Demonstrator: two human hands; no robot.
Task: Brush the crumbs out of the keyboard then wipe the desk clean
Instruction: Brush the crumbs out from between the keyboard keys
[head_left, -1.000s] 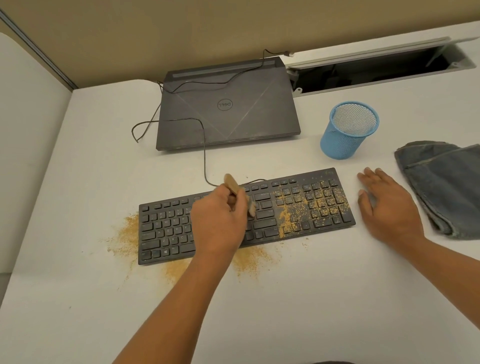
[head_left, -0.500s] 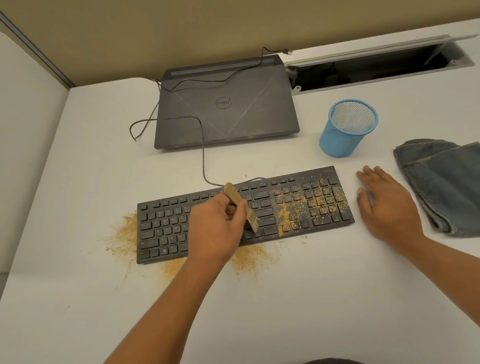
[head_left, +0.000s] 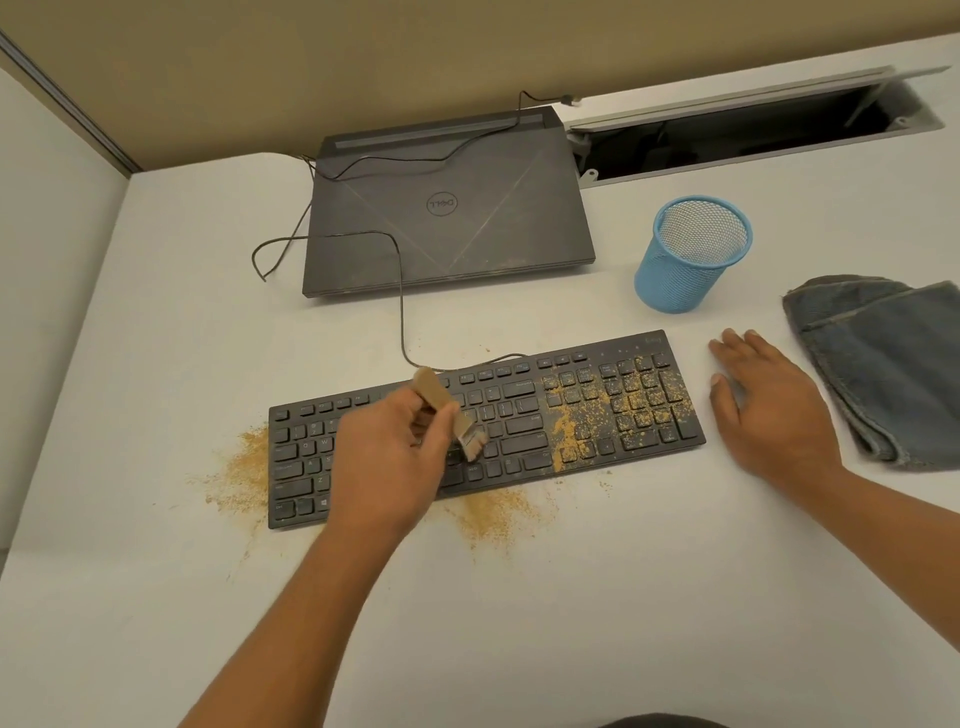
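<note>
One keyboard (head_left: 519, 415), one brush (head_left: 439, 395) gripped in left hand (head_left: 387, 467), right hand (head_left: 769, 410) flat on desk (head_left: 571, 597) — fingers straight, one cloth (head_left: 883, 364) alongside

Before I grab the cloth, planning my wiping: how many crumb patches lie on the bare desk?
2: a left patch off the left end of the keyboard, and a front patch along its front edge. The left arm may hide more.

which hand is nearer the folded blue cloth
Right. The right hand lies flat on the desk just beside the cloth, between it and the keyboard; the left hand grips the brush over the keyboard's middle, far from the cloth.
</note>
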